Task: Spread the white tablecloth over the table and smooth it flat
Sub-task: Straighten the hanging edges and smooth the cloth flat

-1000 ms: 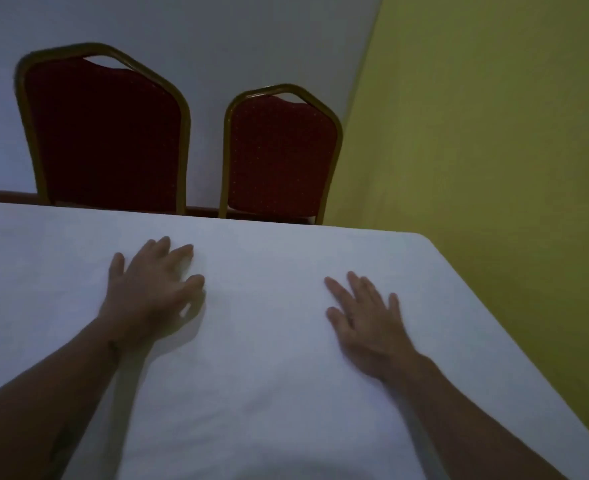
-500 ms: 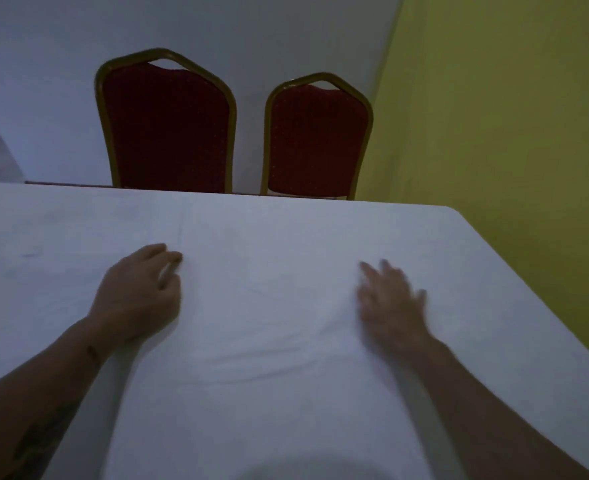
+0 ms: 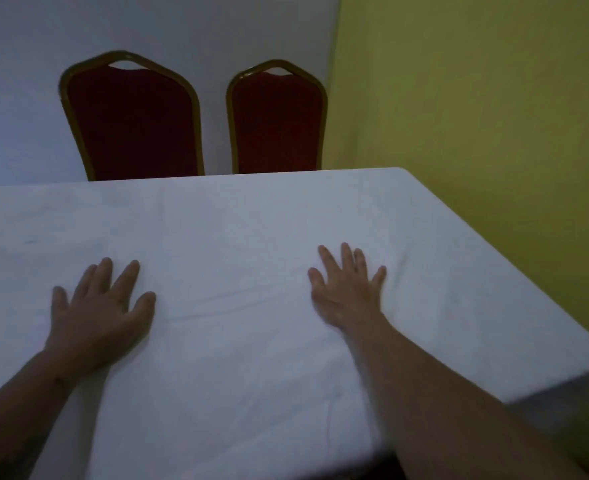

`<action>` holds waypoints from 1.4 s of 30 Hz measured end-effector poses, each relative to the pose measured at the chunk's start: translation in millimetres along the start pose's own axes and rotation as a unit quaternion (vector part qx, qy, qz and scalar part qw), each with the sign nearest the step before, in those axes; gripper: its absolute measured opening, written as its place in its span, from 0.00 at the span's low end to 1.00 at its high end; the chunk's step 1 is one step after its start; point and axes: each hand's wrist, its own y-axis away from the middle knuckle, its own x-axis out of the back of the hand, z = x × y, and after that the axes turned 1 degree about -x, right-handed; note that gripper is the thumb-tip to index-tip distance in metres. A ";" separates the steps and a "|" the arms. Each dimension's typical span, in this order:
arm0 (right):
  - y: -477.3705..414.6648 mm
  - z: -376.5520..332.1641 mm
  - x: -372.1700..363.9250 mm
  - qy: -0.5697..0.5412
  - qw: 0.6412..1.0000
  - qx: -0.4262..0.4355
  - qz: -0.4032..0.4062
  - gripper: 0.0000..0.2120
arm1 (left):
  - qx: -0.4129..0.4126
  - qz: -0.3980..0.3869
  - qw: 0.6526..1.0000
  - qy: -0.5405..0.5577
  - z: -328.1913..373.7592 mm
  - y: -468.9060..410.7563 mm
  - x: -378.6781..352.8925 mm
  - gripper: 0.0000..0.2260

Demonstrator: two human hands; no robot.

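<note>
The white tablecloth lies spread over the worktop, covering it from the near edge to the far one and dropping over the right-hand corner. It looks thin, soft and light, the sort of cloth that slides and bunches under a push, so I judge it is best worked with flat palms stroking outward, or taken by its hanging edge to tug it straight.

The left hand lies palm down on the cloth, its fingers spread wide and flat, holding nothing. The right hand does the same, fingers fanned and pressed to the fabric.

Between the two hands run a few shallow creases, not yet smoothed out.

Beyond the far edge stand two red chairs against the wall.
</note>
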 end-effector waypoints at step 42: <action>116.4 -15.7 -9.4 0.010 0.986 -0.162 0.028 0.29 | -0.071 0.032 0.997 0.023 -7.8 6.5 -0.5 0.33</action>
